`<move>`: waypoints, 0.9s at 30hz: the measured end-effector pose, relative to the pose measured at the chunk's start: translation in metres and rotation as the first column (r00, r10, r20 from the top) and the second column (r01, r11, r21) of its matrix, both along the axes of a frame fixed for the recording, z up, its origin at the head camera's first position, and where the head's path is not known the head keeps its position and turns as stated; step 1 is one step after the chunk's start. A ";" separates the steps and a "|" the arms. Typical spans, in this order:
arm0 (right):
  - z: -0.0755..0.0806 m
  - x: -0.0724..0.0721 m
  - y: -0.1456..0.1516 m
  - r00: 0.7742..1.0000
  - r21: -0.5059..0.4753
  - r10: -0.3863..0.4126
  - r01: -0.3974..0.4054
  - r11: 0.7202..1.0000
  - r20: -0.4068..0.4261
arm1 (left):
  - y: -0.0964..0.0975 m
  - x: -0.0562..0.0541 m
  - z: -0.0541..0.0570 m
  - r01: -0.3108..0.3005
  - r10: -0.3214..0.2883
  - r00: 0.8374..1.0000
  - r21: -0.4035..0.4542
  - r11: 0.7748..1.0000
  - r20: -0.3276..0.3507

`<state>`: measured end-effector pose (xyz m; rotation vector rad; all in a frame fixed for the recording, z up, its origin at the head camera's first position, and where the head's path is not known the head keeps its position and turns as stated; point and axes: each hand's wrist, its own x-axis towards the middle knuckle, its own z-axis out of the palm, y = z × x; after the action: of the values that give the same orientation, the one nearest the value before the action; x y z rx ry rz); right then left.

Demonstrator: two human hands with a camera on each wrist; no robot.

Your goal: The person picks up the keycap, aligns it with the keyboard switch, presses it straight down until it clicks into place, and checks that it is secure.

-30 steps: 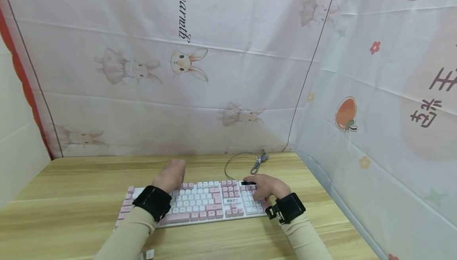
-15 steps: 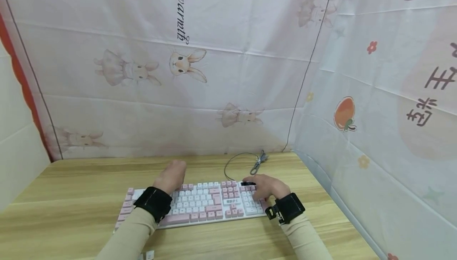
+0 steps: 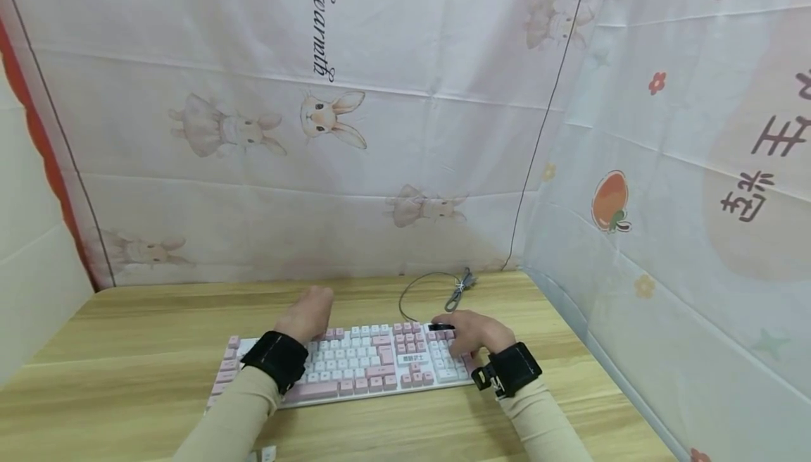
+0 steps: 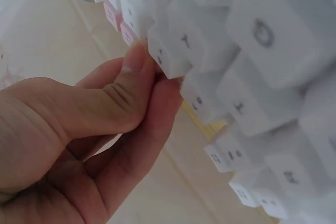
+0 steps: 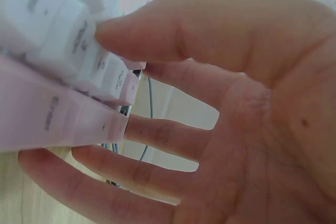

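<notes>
A white and pink keyboard (image 3: pixel 342 365) lies on the table. My left hand (image 3: pixel 305 315) is at its far row of keys, left of the middle. In the left wrist view, the thumb and forefinger (image 4: pixel 135 59) meet at that row and pinch what seems to be a keycap, almost wholly hidden by the fingertips. My right hand (image 3: pixel 476 331) holds the keyboard's far right corner. In the right wrist view its thumb (image 5: pixel 121 40) lies over the number pad keys, and the other fingers (image 5: pixel 163 135) spread along and around the edge.
A thin grey cable (image 3: pixel 457 294), tied in a bundle, lies behind the keyboard. Loose white keycaps (image 3: pixel 269 453) sit at the bottom of the head view, near the left sleeve. Printed fabric (image 3: pixel 405 131) hangs behind the wooden table (image 3: pixel 95 377) and on its right.
The head view has shifted slightly. Both hands stay at the same places on the keyboard.
</notes>
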<state>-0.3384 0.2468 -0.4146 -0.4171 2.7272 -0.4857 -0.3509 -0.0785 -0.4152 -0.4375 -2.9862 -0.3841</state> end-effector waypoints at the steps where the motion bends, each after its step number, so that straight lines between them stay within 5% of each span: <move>1: 0.000 0.000 0.000 1.000 0.002 0.002 -0.002 1.000 0.000 | 0.000 0.000 0.000 -0.004 0.004 1.000 0.006 1.000 0.004; 13: -0.001 0.001 0.000 1.000 0.002 -0.002 0.002 1.000 0.006 | 0.000 0.001 -0.006 -0.026 0.025 0.999 0.025 0.999 0.034; 27: 0.000 0.000 0.000 1.000 -0.005 0.000 0.000 1.000 0.002 | -0.008 0.007 0.000 0.027 -0.031 0.999 0.114 0.993 0.035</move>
<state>-0.3384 0.2470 -0.4146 -0.4183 2.7243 -0.4931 -0.3441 -0.0861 -0.4151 -0.4678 -2.9768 -0.5668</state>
